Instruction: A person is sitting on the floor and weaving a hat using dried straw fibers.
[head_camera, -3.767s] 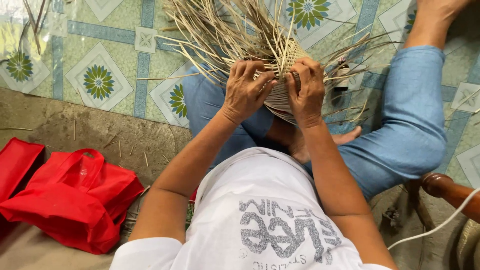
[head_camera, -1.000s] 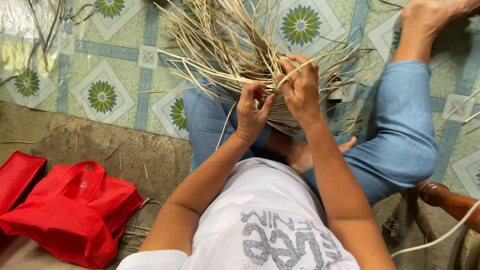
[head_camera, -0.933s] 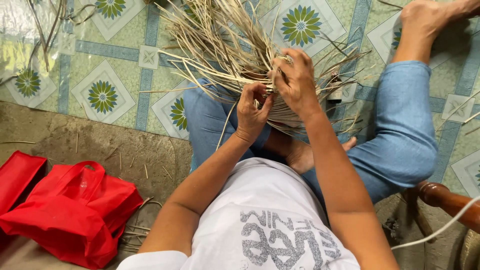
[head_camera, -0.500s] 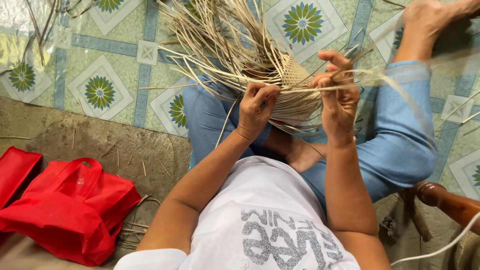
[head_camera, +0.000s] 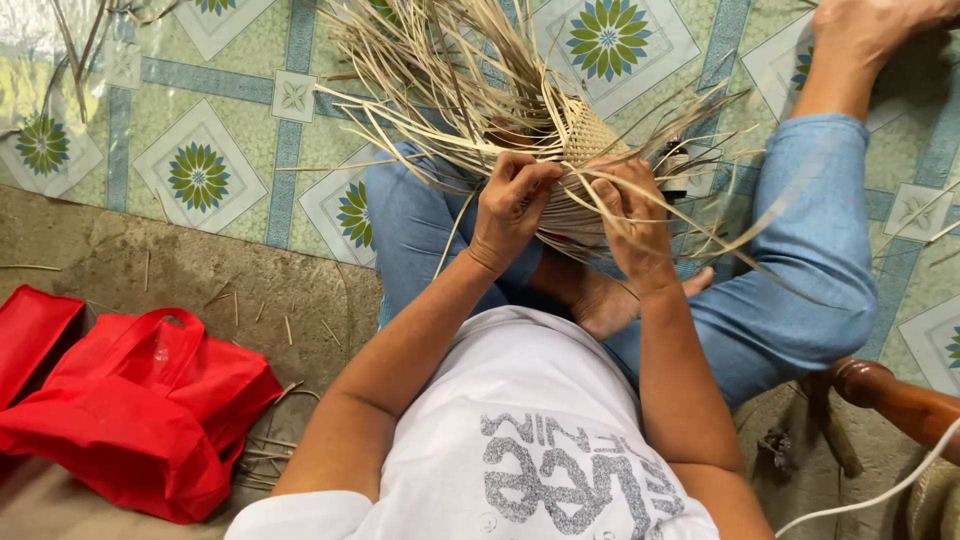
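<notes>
While a small patch of tight weave already shows on the straw piece (head_camera: 590, 140) resting over the person's lap, most of its strands still fan out loose beyond that patch, so by my reckoning the weaving is only partly done. Just below the woven patch, the left hand (head_camera: 512, 205) is curled shut, pinching a few strands between fingers and thumb. Beside it, the right hand (head_camera: 632, 215) is half closed over the weave, gripping strands. Well to the left of the straw piece, a red bag (head_camera: 140, 410) lies on the floor.
</notes>
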